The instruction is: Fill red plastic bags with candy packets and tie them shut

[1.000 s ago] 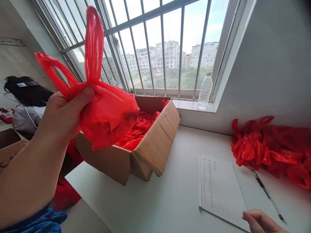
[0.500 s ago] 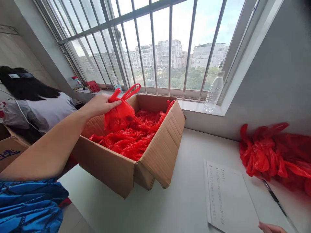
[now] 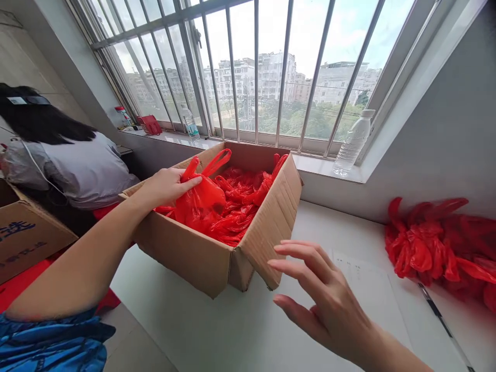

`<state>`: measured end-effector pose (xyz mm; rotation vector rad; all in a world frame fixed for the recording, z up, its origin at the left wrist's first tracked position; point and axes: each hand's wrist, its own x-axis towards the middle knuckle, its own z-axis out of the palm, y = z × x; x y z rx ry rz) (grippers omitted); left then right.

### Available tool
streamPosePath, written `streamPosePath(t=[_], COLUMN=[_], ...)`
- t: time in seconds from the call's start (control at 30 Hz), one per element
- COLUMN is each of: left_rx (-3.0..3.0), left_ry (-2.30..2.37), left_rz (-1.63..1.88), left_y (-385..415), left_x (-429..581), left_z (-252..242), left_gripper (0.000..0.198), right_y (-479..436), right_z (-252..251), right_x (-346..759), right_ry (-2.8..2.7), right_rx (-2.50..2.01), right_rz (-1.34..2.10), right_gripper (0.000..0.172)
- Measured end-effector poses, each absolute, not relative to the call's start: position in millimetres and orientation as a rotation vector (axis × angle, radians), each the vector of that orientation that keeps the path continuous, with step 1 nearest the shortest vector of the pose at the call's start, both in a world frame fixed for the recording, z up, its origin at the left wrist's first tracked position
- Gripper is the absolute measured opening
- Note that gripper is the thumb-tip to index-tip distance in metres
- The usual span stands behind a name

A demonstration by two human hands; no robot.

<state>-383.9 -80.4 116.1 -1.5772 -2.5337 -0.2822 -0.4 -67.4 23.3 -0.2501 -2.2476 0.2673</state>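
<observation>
My left hand (image 3: 170, 187) grips a red plastic bag (image 3: 203, 201) just below its handles, inside the near left part of an open cardboard box (image 3: 186, 253). Something dark shows through the thin plastic, too unclear to name. More red plastic bags (image 3: 244, 187) fill the box around and behind it. My right hand (image 3: 325, 294) hovers over the white table, its fingers apart and nothing in them, close to the box's right front flap. Partly hidden behind that hand lies a sheet of paper (image 3: 372, 289) with rows of writing.
A heap of red plastic bags (image 3: 430, 243) lies at the table's right, beside a black pen (image 3: 437, 310). Clear bottles (image 3: 353, 144) stand on the windowsill below the barred window. At left sits another person (image 3: 85, 165) near a second cardboard box (image 3: 31, 232).
My left hand has lowered the red plastic bag slightly into the box. My right hand has come up from the bottom right edge, off the paper, toward the box.
</observation>
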Motion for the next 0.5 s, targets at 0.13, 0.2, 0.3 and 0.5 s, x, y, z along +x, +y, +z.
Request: streamPosePath(t=[0.13,0.2,0.3,0.5], left_rx=[-1.429,-1.392,-1.456,-1.453], left_ry=[-2.484,-2.500,-2.508,-2.444], left_rz=[-0.157,-0.203,-0.370,-0.464], left_y=[-85.8,-87.9,-87.4,-74.9], left_x=[-376.3,-373.4,-374.4,-380.8], left_z=[119.9,121.6,125.2,150.0], left_gripper=[0.060,0.059,0.057,0.055], right_y=[-70.8,-73.5,-83.4,-116.3], right_z=[34.7,28.8,21.7,21.0], right_x=[-68.0,-81.8,-82.0,-56.1], right_ry=[-2.256,-2.209,-2.156,-2.097], right_rx=[-0.236,-0.306,-0.381,-0.316], right_rz=[0.251,0.275,0.277,0.205], right_gripper=[0.058,0.049,0.029,0.023])
